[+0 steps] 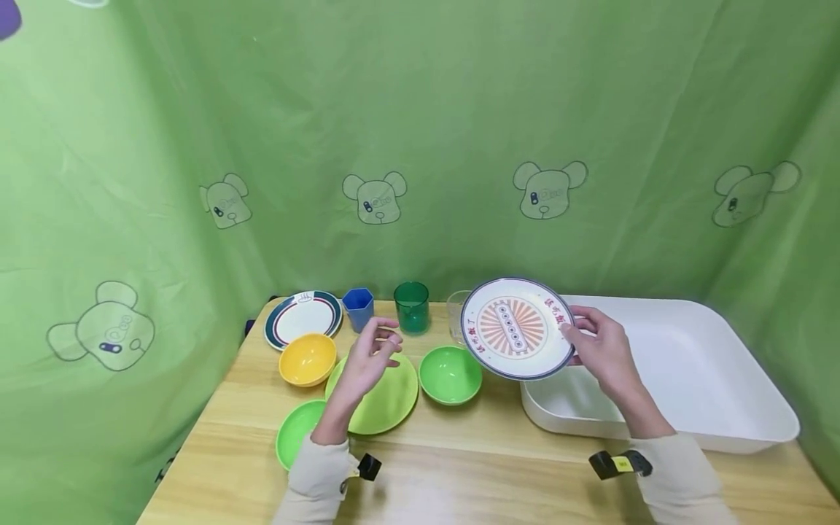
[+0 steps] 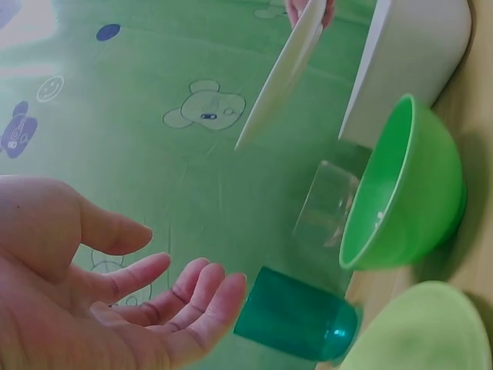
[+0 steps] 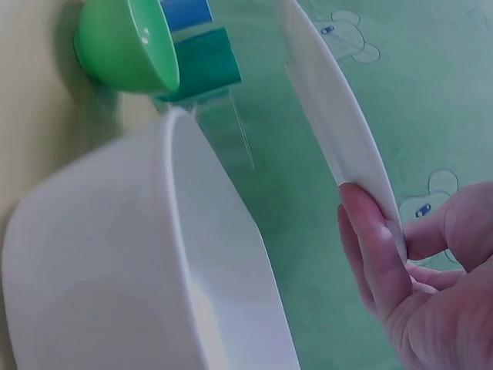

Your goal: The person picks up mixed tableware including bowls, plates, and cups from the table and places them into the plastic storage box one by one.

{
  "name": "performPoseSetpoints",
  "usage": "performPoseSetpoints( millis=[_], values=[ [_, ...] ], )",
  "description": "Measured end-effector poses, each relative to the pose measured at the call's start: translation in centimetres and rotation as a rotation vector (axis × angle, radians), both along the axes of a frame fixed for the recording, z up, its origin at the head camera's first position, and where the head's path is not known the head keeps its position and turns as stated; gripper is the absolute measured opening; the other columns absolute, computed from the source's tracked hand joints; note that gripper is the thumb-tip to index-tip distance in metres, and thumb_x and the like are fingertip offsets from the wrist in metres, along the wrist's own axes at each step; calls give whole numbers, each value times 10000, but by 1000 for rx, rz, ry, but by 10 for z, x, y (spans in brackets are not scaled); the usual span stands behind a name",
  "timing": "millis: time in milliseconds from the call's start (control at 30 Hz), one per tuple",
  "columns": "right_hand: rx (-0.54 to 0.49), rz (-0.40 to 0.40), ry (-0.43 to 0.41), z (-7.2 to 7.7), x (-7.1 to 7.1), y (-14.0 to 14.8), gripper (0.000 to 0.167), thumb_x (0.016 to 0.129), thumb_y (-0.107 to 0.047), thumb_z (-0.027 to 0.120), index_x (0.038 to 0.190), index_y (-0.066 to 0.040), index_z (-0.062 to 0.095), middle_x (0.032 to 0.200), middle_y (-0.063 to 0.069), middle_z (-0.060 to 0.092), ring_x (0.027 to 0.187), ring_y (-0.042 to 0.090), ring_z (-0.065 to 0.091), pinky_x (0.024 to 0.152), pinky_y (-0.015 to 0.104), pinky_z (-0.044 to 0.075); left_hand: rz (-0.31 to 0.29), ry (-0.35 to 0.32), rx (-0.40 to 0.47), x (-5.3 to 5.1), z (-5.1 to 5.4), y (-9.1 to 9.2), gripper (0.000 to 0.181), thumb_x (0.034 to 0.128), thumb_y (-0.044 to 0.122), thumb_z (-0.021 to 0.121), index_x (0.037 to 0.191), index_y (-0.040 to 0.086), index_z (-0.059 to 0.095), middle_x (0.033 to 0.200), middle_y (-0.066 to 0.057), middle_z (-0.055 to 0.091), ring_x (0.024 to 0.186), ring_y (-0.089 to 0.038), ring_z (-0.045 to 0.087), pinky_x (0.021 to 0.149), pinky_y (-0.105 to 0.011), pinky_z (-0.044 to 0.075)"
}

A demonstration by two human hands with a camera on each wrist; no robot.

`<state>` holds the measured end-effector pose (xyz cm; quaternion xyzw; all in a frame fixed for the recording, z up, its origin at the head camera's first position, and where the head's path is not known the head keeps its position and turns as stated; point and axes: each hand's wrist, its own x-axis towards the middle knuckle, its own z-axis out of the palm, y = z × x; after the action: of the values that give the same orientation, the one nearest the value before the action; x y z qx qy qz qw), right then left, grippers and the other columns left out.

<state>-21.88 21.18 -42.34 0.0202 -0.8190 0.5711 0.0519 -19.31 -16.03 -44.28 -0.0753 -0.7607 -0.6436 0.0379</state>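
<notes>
A white plate [image 1: 482,348] with a blue rim and an orange ray pattern is held up by my right hand [image 1: 605,348], thumb on the face and fingers behind its right edge. It hangs tilted above the left end of the white basin [image 1: 689,437]; the right wrist view shows the pinched plate [image 3: 331,100] edge-on. My left hand [image 1: 367,361] hovers with loosely bent fingers and nothing in them. Beneath it lies a lime-green flat plate [image 1: 387,401]. A green bowl [image 1: 450,375] stands between the lime plate and the basin.
At the back left are a dark-rimmed white plate [image 1: 305,321], a blue cup [image 1: 358,310] and a teal cup [image 1: 412,310]. A clear cup [image 1: 456,321] is partly behind the held plate. A yellow bowl [image 1: 307,361] and another green bowl [image 1: 297,434] stand on the left.
</notes>
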Motion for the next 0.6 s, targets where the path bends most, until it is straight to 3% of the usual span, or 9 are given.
performPoseSetpoints(
  millis=[133,367,600],
  values=[
    [14,-18,-2,1,0,13,498,1048,-103,525,1465,139,397,1215,330,561,704,51,655,588,338,630,11,-1,-40,2,3,-10,277,1061,80,537,1313,-32,519,1190,-255,600,1049,-403,628,827,-518,617],
    [50,-55,-36,-3,-1,33,515,1060,-105,494,1486,146,354,1236,327,538,695,70,633,590,337,630,50,-7,-159,2,12,-31,256,1064,88,535,1297,-16,557,1202,-223,618,1070,-368,637,832,-457,620],
    [58,-58,-64,-11,-2,48,526,1070,-109,468,1497,153,307,1235,344,517,703,77,627,608,340,634,84,-3,-206,-1,13,-48,253,1061,74,519,1284,-31,576,1242,-254,616,1107,-427,621,840,-480,608]
  ],
)
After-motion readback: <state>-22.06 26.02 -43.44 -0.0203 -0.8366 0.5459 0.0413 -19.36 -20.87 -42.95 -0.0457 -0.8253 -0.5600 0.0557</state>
